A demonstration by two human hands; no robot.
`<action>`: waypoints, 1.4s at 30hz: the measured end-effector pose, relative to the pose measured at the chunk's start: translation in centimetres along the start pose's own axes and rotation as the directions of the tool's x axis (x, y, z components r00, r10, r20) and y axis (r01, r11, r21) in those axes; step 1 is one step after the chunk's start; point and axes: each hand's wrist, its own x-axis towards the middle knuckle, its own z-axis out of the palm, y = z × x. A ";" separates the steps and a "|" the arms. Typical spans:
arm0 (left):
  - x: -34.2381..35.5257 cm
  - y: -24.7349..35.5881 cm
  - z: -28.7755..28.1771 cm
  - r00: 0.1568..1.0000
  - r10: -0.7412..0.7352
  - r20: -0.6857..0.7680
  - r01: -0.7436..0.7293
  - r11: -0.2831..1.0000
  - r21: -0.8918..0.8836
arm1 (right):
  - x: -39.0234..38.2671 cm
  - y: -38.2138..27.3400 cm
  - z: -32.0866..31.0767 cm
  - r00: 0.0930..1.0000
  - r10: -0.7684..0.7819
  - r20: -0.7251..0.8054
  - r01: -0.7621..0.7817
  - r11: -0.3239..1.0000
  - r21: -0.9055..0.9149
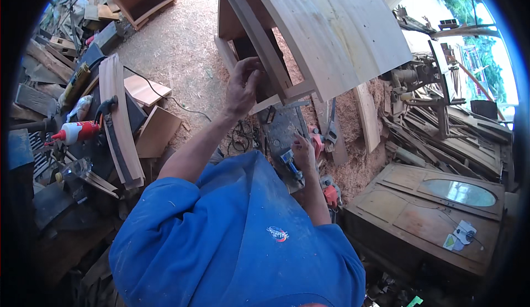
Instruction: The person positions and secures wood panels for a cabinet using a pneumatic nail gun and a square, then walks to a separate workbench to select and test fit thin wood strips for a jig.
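Note:
My left hand (pixel 243 86) reaches up and grips the front frame rail of a pale wooden cabinet (pixel 331 31) that has a wide curved panel and is tilted over the workbench. Lower down, my right hand (pixel 304 152) is closed on a small blue hand tool (pixel 290 164) lying on the dark bench top. Both forearms come out of my blue shirt (pixel 237 235), which fills the lower middle of the view.
At the left, a curved wooden piece (pixel 118 119) lies beside a white glue bottle with a red cap (pixel 77 132). A red power tool (pixel 331 194) sits by my right arm. A door with an oval mirror (pixel 441 196) lies at the right, below scrap wood (pixel 452 136). Sawdust covers the floor (pixel 176 47).

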 end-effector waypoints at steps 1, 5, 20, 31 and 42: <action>-0.3 0.3 0.3 0.996 -0.067 -0.058 0.067 0.998 0.008 | -0.8 -1.1 -0.8 0.999 0.038 0.010 -0.038 0.999 -0.026; 1.6 -4.9 0.4 0.943 -0.316 0.105 0.325 0.943 -0.076 | -0.4 -10.0 -4.5 0.944 -0.009 -0.329 0.063 0.986 0.155; 6.1 -11.7 7.2 0.554 -0.042 0.831 0.455 0.852 -0.260 | 2.9 -24.4 -4.0 0.918 0.042 -0.394 0.078 0.956 0.284; 6.6 -11.8 9.9 0.510 0.136 0.849 0.212 0.937 -0.277 | 3.0 -25.1 -3.4 0.911 0.089 -0.403 -0.029 0.988 0.154; 6.0 -17.8 15.5 0.422 0.337 0.842 -0.253 0.935 -0.248 | 2.5 -25.2 -3.3 0.930 0.120 -0.348 -0.124 0.992 0.009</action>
